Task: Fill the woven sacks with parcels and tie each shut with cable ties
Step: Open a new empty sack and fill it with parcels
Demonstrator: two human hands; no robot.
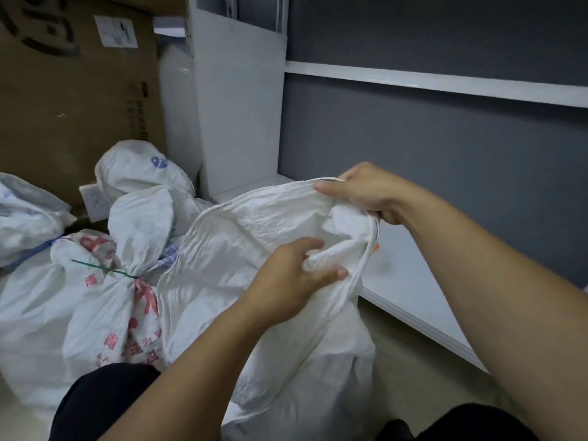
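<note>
A white woven sack (pixel 241 249) stands in front of me with its mouth loose and crumpled. My left hand (pixel 292 275) grips a bunched fold of the sack's rim near the middle. My right hand (pixel 366 192) pinches the far edge of the rim, thumb on top, and holds it up. What lies inside the sack is hidden by the cloth. To the left lies a filled sack (pixel 105 300) with red print, its neck cinched by a green cable tie (pixel 105 269).
More filled white sacks (pixel 140 167) pile up at the left, one bound with blue cord (pixel 30 253). A large cardboard box (pixel 73 100) stands behind them. A white shelf (pixel 410 281) and grey wall run along the right. My dark-clad knees are at the bottom.
</note>
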